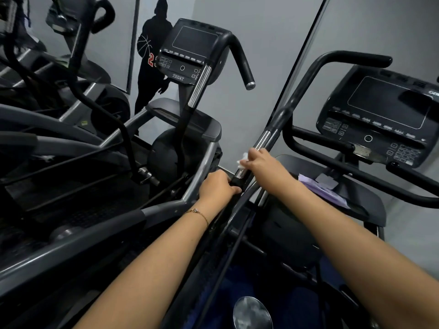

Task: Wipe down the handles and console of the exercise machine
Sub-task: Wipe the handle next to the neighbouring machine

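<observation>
The exercise machine's long black handle (306, 89) runs from the upper right down to the middle, with a chrome section (260, 143) partway along. My right hand (261, 163) holds a white wipe (242, 161) wrapped around the lower end of that chrome section. Just below it, my left hand (217, 186) grips the black part of the same handle. The machine's console (384, 115), with a dark screen and keypad, sits at the right. A second curved handle (356, 57) arcs above the console.
A second machine with its own console (190, 51) and handle (242, 62) stands ahead at centre. More grey machine arms (71, 243) fill the left. A purple packet (320, 188) lies on the shroud under the right console. Grey walls stand behind.
</observation>
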`<control>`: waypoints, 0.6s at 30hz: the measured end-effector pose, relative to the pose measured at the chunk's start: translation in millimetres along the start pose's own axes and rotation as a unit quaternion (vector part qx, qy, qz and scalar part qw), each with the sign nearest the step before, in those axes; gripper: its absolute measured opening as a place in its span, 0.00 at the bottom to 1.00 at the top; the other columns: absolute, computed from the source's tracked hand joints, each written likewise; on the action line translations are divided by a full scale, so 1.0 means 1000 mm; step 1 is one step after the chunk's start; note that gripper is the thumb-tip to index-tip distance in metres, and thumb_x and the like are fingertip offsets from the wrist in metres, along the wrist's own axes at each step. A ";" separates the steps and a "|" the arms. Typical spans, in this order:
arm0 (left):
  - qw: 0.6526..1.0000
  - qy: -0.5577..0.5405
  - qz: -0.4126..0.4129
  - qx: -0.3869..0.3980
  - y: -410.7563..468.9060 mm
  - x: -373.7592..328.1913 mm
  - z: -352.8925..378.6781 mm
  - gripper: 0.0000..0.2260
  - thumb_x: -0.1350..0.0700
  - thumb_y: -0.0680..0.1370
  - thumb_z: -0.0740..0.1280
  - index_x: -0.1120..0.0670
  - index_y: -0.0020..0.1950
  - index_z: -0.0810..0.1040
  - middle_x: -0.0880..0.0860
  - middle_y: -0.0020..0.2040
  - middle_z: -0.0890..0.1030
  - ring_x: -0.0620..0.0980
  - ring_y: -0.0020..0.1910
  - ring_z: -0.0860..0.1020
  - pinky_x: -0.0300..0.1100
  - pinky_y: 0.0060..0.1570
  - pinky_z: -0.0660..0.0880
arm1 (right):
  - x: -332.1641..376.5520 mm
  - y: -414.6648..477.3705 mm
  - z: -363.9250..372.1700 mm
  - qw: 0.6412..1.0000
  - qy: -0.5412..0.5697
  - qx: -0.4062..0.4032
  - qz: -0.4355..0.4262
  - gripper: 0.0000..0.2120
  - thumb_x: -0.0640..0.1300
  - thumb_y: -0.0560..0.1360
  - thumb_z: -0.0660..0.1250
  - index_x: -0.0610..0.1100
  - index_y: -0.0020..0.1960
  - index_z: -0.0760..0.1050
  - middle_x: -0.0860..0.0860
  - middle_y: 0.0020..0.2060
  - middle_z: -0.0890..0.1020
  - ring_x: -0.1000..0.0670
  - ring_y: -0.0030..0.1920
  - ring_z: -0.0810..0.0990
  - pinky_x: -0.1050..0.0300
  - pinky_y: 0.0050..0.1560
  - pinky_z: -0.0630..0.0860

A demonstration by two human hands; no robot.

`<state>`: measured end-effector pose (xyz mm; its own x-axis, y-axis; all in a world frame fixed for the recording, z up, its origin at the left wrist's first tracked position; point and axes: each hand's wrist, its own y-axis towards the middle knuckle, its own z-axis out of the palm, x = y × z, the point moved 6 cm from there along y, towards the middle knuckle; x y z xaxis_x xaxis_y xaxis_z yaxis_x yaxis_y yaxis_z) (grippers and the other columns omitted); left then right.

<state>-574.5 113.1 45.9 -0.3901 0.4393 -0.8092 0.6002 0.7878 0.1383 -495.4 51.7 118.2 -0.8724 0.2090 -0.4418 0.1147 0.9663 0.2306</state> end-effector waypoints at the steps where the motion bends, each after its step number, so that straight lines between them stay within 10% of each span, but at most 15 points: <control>1: 1.000 0.000 0.001 0.002 0.000 -0.001 -0.001 0.13 0.49 0.72 0.72 0.57 0.51 0.80 0.53 0.47 0.83 0.51 0.45 0.79 0.41 0.42 0.73 | 0.011 -0.003 0.002 1.000 -0.009 0.011 -0.022 0.23 0.33 0.76 0.58 0.44 0.70 0.66 0.45 0.59 0.68 0.45 0.59 0.66 0.56 0.48 0.70; 18: 0.995 0.074 0.058 0.045 -0.012 0.000 -0.002 0.12 0.54 0.75 0.69 0.54 0.56 0.80 0.54 0.51 0.82 0.53 0.52 0.80 0.43 0.48 0.76 | 0.005 -0.024 0.014 0.996 0.061 -0.019 -0.061 0.27 0.31 0.74 0.61 0.48 0.69 0.68 0.44 0.52 0.72 0.45 0.53 0.70 0.53 0.46 0.71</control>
<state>-583.2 104.5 44.8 -0.4092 0.5884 -0.6973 0.7050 0.6891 0.1678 -495.9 31.2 98.7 -0.9303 0.0678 -0.3604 -0.0119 0.9767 0.2144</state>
